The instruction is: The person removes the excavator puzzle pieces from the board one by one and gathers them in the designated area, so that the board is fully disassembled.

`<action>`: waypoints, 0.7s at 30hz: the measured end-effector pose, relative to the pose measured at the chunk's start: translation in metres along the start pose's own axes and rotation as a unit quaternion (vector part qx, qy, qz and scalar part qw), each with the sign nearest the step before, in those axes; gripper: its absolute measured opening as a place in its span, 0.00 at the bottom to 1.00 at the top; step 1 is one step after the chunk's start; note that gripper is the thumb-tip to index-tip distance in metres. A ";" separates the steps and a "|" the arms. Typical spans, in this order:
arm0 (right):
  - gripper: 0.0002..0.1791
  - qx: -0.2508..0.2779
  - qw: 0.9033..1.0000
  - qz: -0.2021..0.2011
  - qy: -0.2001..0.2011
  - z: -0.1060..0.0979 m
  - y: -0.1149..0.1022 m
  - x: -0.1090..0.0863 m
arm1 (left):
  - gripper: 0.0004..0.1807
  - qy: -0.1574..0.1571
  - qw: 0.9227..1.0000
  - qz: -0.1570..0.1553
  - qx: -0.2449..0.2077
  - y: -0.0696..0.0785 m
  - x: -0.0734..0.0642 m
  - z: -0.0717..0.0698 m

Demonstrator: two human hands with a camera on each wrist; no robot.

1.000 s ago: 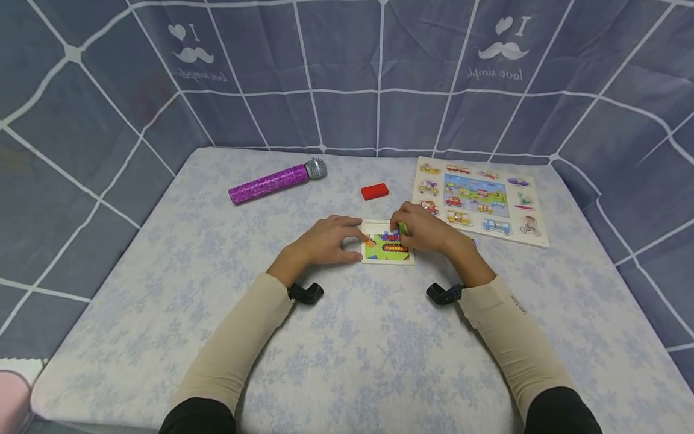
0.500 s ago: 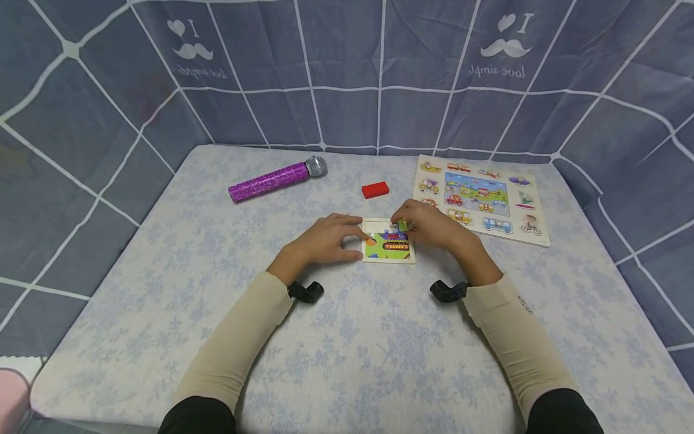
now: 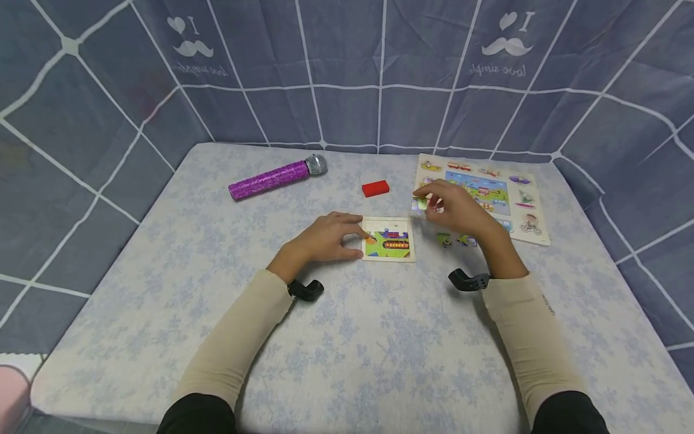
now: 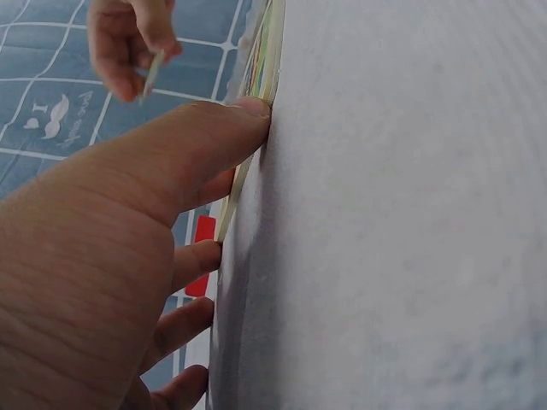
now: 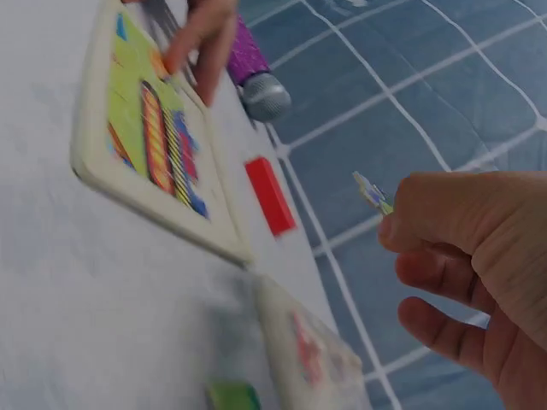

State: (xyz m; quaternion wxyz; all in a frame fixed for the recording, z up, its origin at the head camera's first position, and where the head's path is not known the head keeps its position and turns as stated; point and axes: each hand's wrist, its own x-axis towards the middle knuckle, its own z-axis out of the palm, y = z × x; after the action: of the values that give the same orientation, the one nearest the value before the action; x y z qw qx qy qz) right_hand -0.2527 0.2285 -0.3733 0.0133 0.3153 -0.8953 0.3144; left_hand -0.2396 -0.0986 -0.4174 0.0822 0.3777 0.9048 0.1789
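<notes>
At mid-frame, a puzzle tray is lying on the surface; the left hand, loosely spread, is touching its left edge. Towards the upper right, the right hand is pinching 1 puzzle piece; 2 loose pieces are lying just below.

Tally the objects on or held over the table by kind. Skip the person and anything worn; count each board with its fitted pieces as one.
Purple microphone: 1
Red block: 1
Small framed puzzle: 1
Large picture board: 1
Loose puzzle pieces in view: 3 (one in the right hand)
Total: 7
</notes>
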 end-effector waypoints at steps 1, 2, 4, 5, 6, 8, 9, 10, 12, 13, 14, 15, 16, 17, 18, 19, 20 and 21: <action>0.22 0.000 1.000 0.000 0.005 -0.006 0.003 -0.005 | 0.24 0.000 1.000 0.000 0.001 0.000 0.001 0.000; 0.22 -0.001 1.000 0.006 0.007 -0.012 0.006 -0.012 | 0.24 0.000 1.000 0.000 0.000 0.000 0.001 0.000; 0.23 -0.008 1.000 0.019 0.004 -0.023 0.011 -0.026 | 0.25 -0.001 1.000 -0.003 -0.001 0.000 0.002 0.001; 0.23 -0.011 0.999 0.031 0.001 -0.028 0.014 -0.034 | 0.25 -0.001 1.000 -0.005 0.000 0.000 0.002 0.001; 0.22 -0.014 0.999 0.042 -0.004 -0.033 0.016 -0.042 | 0.25 -0.002 1.000 -0.006 0.001 -0.001 0.002 0.001; 0.22 -0.021 0.997 0.068 -0.017 -0.040 0.023 -0.058 | 0.25 -0.002 1.000 -0.009 -0.001 -0.001 0.002 0.001; 0.22 -0.021 0.996 0.086 -0.024 -0.043 0.027 -0.066 | 0.25 -0.002 1.000 -0.010 0.000 -0.001 0.002 0.001; 0.21 -0.021 0.994 0.107 -0.031 -0.046 0.031 -0.075 | 0.25 -0.003 1.000 -0.010 0.000 -0.001 0.002 0.001; 0.19 -0.019 0.989 0.139 -0.042 -0.049 0.039 -0.091 | 0.25 -0.005 1.000 -0.010 0.000 -0.001 0.002 0.001; 0.18 -0.021 0.988 0.148 -0.046 -0.050 0.042 -0.098 | 0.25 -0.005 1.000 -0.010 0.000 -0.001 0.002 0.001; 0.16 -0.023 0.987 0.152 -0.047 -0.050 0.045 -0.103 | 0.25 -0.005 1.000 -0.010 0.000 -0.001 0.002 0.001; 0.15 -0.026 0.987 0.151 -0.048 -0.050 0.048 -0.108 | 0.25 -0.004 1.000 -0.009 0.000 0.000 0.002 0.000; 0.14 -0.031 0.988 0.144 -0.048 -0.050 0.051 -0.111 | 0.25 -0.003 1.000 -0.008 -0.001 0.000 0.002 0.000; 0.14 -0.036 0.989 0.134 -0.047 -0.049 0.053 -0.113 | 0.25 -0.002 1.000 -0.008 -0.002 0.000 0.003 0.000; 0.13 -0.042 0.990 0.127 -0.047 -0.048 0.055 -0.115 | 0.25 -0.001 1.000 -0.008 -0.003 0.000 0.003 0.000; 0.13 -0.047 0.990 0.122 -0.048 -0.047 0.056 -0.115 | 0.24 -0.001 1.000 -0.008 -0.004 0.000 0.003 0.000; 0.13 -0.054 0.990 0.121 -0.048 -0.047 0.057 -0.116 | 0.24 -0.001 1.000 -0.007 -0.003 0.000 0.003 0.001; 0.13 -0.061 0.989 0.123 -0.051 -0.047 0.058 -0.116 | 0.24 -0.001 1.000 -0.006 -0.004 0.001 0.004 0.001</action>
State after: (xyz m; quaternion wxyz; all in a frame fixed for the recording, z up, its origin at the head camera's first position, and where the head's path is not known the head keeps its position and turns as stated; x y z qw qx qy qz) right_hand -0.2015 0.3546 -0.3939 -0.0524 0.2171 -0.9442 0.2421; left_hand -0.2413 -0.0953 -0.4184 0.0857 0.3723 0.9062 0.1813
